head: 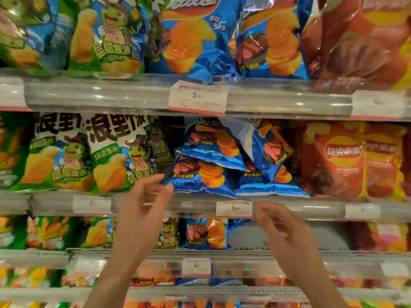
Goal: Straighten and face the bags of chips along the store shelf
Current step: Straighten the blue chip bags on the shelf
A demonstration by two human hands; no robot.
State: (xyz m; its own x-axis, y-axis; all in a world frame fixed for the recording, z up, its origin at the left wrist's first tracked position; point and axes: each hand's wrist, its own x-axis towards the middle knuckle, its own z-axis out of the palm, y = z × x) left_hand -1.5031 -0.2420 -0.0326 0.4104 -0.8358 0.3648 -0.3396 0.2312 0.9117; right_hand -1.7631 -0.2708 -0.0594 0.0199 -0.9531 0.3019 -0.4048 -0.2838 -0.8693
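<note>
In the head view, both hands are raised toward the middle shelf (178,203). The left hand (144,196) reaches up to the front edge of this shelf; its thumb and fingers are loosely bent and apart, just beside the lower left corner of the front blue steak-flavour bag (200,176), and it seems to hold nothing yet. The right hand (273,221) is lower, in front of the shelf's front edge, next to the price tag (233,208); its fingers are relaxed and empty.

The blue bags are in disorder: one tilted bag (211,143) lies across the front one, and another (269,152) leans to the right. The green frog bags (115,156) on the left and the red Lay's bags (342,156) on the right stand upright and face forward. I judge that the hands come from both sides to lift and straighten the blue pile.
</note>
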